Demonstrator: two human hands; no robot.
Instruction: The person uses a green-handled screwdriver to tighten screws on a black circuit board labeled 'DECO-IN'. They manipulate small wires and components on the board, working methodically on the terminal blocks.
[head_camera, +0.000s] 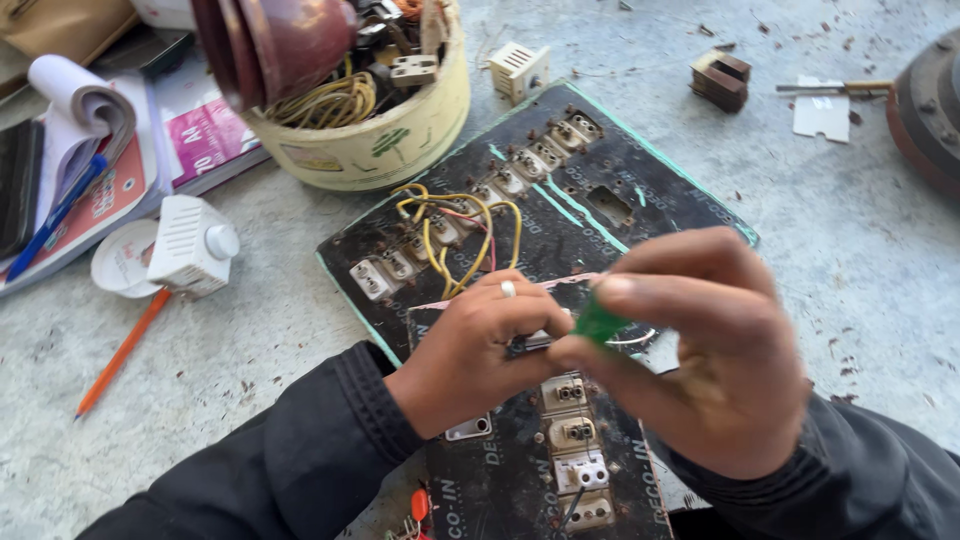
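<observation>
Pinching a green-handled tool (600, 322) in my right hand (715, 365), fingers closed narrow round it, near centre. Left hand (475, 350) grips a small part against the near switch panel (530, 480). Far panel (560, 200) carries yellow wires (450, 225); cream tub (385, 140) beyond.

Dark sleeves, 1 ring, bare hands

Both arms are in black long sleeves, kinda soft knit-looking fabric with ribbed folds bunching near the wrists. The left hand (470, 350) wears 1 plain silver band on a finger, the only jewellery showing. The right hand (715, 355) has nothing on it, no gloves or watch, and its sleeve looks a bit smoother.
</observation>
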